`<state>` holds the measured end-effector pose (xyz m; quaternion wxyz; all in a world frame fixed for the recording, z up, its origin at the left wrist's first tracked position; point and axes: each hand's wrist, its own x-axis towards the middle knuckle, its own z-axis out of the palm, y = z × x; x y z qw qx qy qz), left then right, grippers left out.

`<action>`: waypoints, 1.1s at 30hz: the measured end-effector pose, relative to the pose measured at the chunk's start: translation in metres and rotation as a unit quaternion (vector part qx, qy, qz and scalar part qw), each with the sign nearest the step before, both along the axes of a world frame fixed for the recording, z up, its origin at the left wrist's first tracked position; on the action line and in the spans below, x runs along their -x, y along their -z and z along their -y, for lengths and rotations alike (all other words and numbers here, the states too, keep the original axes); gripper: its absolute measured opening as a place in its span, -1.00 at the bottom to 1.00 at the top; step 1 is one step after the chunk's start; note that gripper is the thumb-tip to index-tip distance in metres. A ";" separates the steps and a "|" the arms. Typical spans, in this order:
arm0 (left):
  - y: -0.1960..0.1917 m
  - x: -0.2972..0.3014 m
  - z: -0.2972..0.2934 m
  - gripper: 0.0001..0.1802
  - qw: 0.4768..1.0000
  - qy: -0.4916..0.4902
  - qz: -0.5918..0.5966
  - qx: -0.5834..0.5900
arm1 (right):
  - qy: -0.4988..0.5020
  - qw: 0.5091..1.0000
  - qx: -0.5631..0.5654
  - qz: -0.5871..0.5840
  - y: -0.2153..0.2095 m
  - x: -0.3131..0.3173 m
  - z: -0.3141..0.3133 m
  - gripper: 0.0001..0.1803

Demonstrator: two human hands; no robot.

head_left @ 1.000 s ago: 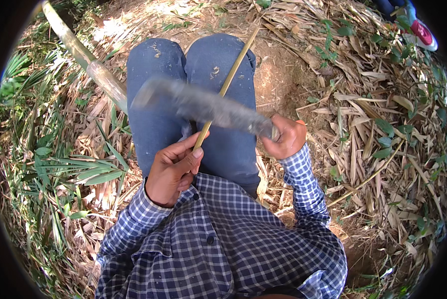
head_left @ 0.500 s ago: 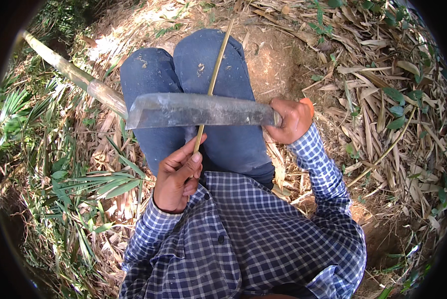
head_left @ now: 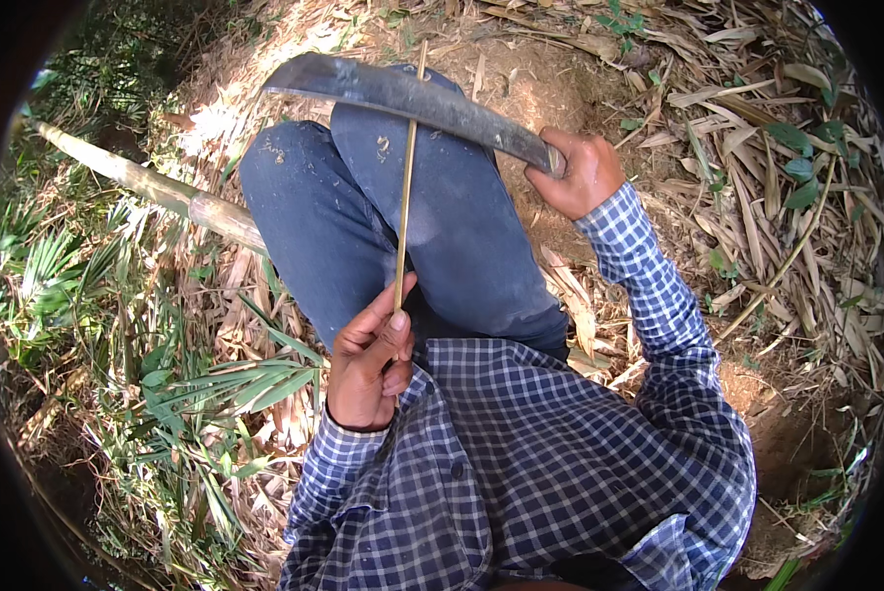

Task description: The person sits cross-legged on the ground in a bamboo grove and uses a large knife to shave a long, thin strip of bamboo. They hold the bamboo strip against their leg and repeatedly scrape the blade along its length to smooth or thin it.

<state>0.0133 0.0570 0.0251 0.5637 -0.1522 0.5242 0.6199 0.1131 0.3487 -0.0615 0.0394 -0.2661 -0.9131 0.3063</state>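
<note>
Left hand: our left hand [head_left: 368, 360] sits nearest us, fingers pinched shut round the lower end of the thin pale-yellow bamboo strip [head_left: 403, 187].
Strip axis: the strip runs from that pinch toward 12 o'clock, nearly upright, over our blue denim knees [head_left: 442, 217].
Blade crossing: the broad grey curved steel blade [head_left: 402, 94] lies across the strip's far end, long axis from 10 to 4 o'clock; whether they touch we cannot tell.
Right hand: our right hand [head_left: 585, 172], at 1 o'clock, is clenched on the blade's handle.
Surroundings: a thick pale bamboo pole [head_left: 156, 187] lies at 10 o'clock; dry brown leaf litter [head_left: 757, 197] lies at 2 o'clock.
Obstacles: only our knees lie beneath.
</note>
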 end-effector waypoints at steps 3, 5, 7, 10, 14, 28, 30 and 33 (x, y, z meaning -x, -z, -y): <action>0.003 -0.001 0.003 -0.53 1.000 -0.002 -0.001 0.001 | -0.090 0.993 -0.031 -0.067 0.000 -0.005 0.006 -0.74; 0.004 -0.002 0.003 -0.54 1.000 0.003 -0.011 0.007 | -0.057 0.998 -0.021 -0.026 0.001 -0.002 0.003 -0.74; 0.001 -0.003 0.002 -0.55 1.000 0.010 -0.014 0.011 | 0.015 0.999 0.027 0.018 0.010 0.009 -0.015 -0.71; 0.002 -0.002 0.004 -0.54 1.000 0.004 -0.007 -0.004 | 0.072 0.997 -0.016 0.008 0.022 0.017 -0.028 -0.64; 0.002 -0.002 0.007 -0.53 0.998 -0.028 0.045 -0.024 | -0.031 0.999 0.016 -0.041 -0.001 0.003 0.001 -0.71; 0.008 0.000 0.017 -0.49 0.987 -0.038 0.130 -0.084 | -0.100 0.995 -0.006 -0.012 -0.015 -0.012 0.005 -0.70; 0.006 -0.001 0.019 -0.48 0.988 -0.038 0.126 -0.077 | -0.133 0.991 -0.022 -0.025 -0.010 -0.015 0.006 -0.72; 0.005 -0.001 0.018 -0.47 0.989 -0.036 0.125 -0.072 | -0.042 0.999 -0.008 -0.002 0.003 -0.001 -0.009 -0.75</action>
